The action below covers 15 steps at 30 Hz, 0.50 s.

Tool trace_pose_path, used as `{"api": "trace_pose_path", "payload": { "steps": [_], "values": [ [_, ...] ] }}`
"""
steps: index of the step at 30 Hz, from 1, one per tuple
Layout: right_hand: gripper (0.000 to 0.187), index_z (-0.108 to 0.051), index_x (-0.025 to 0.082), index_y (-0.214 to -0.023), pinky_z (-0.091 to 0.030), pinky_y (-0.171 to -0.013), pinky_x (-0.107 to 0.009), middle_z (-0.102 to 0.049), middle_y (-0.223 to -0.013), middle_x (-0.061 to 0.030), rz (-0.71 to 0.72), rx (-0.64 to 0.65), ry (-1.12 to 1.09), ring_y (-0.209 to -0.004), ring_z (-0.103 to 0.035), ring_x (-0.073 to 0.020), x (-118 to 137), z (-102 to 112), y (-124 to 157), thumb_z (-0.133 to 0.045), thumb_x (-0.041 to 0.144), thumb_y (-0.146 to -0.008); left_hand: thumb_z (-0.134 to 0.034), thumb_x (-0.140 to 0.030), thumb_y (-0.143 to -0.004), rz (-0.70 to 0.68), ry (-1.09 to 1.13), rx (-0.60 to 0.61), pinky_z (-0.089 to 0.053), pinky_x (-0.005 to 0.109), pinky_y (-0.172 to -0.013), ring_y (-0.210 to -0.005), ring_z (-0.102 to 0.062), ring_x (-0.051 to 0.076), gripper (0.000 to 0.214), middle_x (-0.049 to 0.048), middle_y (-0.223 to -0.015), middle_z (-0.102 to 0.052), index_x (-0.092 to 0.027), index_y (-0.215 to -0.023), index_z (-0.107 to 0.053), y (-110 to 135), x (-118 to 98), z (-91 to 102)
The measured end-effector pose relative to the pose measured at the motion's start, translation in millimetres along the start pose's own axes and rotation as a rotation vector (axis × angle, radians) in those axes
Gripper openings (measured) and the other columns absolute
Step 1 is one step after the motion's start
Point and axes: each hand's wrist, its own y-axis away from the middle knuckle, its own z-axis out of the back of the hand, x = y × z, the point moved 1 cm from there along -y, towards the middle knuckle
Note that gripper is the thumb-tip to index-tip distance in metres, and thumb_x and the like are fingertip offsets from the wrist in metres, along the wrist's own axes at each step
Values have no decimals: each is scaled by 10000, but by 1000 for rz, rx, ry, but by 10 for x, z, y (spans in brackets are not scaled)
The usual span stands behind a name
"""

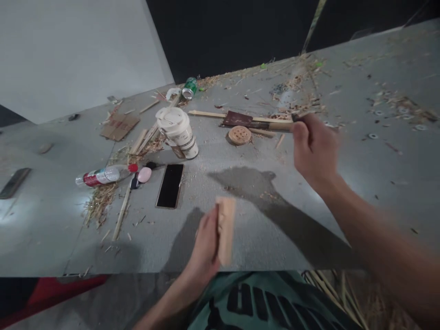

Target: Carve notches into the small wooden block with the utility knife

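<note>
My left hand (205, 245) is wrapped round a pale wooden block (226, 231), held upright above the near edge of the table. My right hand (314, 149) is blurred, its fingers curled at the right end of a light wooden stick (206, 114) and a long tool-like piece with a dark reddish-brown flat part (237, 119). A small dark bit shows at the fingertips; what they grip is not clear. Just below the flat part lies a round wooden disc (239, 135) with small holes.
A lidded paper cup (180, 136) stands left of centre, with a phone (170, 185) lying in front. Further left are a plastic bottle (106, 175), a pink oval object (145, 174) and flattened cardboard (120, 126). A green can (189, 87) lies behind; shavings and washers litter the table.
</note>
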Motion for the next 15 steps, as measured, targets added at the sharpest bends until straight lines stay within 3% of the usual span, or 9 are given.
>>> {"api": "trace_pose_path", "payload": {
  "steps": [3,6,8,15],
  "values": [
    [371,-636,206,-938,-271,-547,-314,-502,-645,52,84,141,-60,-528,-393,-109,215,103,177,-480,419,-1198,-864,-706,-896,-117,80,-98,-494,216,-551,-603,-623,132,539,-43,-713,-594,-222,-1051,-684,-174,-216,73],
    [435,-658,217,-938,-324,-528,-292,-677,-766,16,262,339,-159,-563,-517,-93,626,115,483,-437,470,-1215,-854,-701,-909,-180,91,-137,-485,215,-531,-593,-607,127,520,-38,-732,-612,-229,-1043,-681,-278,-362,71],
    [502,-641,233,-888,-353,-539,-297,-670,-750,14,353,414,-201,-591,-543,-104,832,82,640,-398,524,-1217,-836,-708,-922,-186,72,-148,-499,226,-542,-631,-639,145,513,-18,-754,-646,-230,-1039,-691,-280,-375,38],
    [471,-641,235,-896,-381,-592,-335,-656,-762,10,453,486,-231,-640,-575,-111,997,24,803,-446,531,-1206,-871,-717,-882,-206,31,-191,-559,254,-660,-825,-739,198,543,25,-874,-738,-221,-1054,-731,-177,-296,-96]
  ]
}}
